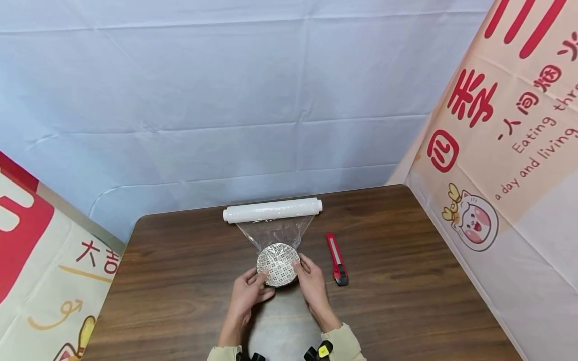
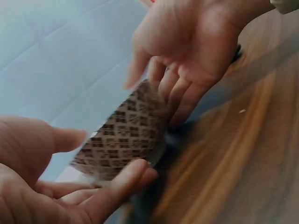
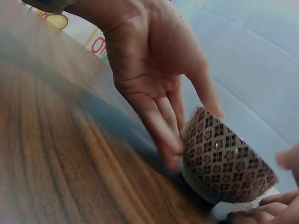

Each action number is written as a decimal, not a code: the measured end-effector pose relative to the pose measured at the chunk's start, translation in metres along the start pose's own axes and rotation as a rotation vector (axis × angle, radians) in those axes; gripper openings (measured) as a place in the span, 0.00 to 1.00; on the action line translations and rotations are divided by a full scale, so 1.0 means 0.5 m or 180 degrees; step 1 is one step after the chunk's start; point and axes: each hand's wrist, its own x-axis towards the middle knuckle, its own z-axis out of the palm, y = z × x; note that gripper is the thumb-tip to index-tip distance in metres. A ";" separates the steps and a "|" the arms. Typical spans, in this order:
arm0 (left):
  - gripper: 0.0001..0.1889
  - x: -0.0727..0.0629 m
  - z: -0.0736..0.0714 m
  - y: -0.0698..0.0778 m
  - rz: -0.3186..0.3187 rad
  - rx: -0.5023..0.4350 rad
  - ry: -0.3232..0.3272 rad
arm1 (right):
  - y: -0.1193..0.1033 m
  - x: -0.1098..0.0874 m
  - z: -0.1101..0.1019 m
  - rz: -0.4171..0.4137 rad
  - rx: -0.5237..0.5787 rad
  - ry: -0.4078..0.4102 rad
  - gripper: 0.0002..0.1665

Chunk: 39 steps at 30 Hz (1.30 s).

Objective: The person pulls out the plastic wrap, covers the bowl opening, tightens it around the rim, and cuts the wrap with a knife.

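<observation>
A makeshift booth: a wood-grain table [image 1: 406, 281] enclosed by creased pale-blue cloth [image 1: 203, 100] across the top, a cartoon-printed sheet [image 1: 519, 220] at right, another printed sheet [image 1: 45, 276] lower left.

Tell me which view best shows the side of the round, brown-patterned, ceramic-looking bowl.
Right wrist view: the bowl shows large there, its side's diamond pattern clearest. The left wrist view shows that side blurred; the head view shows mostly its top, small.

Head view high, wrist views near bowl [image 3: 224, 161]
</observation>
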 end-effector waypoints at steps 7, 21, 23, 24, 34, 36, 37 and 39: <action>0.33 0.004 0.009 -0.019 0.0193 0.0578 0.0478 | 0.002 0.013 0.001 0.0132 -0.0050 0.0039 0.34; 0.22 0.050 0.043 -0.025 0.0802 0.0542 0.0874 | 0.009 0.028 0.022 -0.0044 -0.0052 0.0177 0.24; 0.21 0.054 0.044 -0.022 0.0791 0.0517 0.0904 | 0.006 0.033 0.022 -0.0051 -0.0027 0.0190 0.23; 0.21 0.057 0.044 -0.020 0.0764 0.0473 0.0902 | 0.005 0.035 0.022 -0.0057 0.0011 0.0166 0.24; 0.26 0.047 0.041 -0.013 0.0554 -0.0015 0.0736 | 0.001 0.033 0.008 0.0313 0.0761 -0.0122 0.31; 0.26 0.032 0.044 -0.010 0.0504 -0.0044 0.0825 | -0.002 0.019 0.005 0.0353 0.0852 -0.0084 0.35; 0.26 0.022 0.046 -0.008 0.0451 -0.0038 0.0867 | -0.005 0.009 0.002 0.0367 0.0885 -0.0058 0.36; 0.27 0.003 0.047 -0.005 0.0289 -0.0019 0.0878 | -0.009 -0.013 -0.004 0.0429 0.0983 -0.0034 0.38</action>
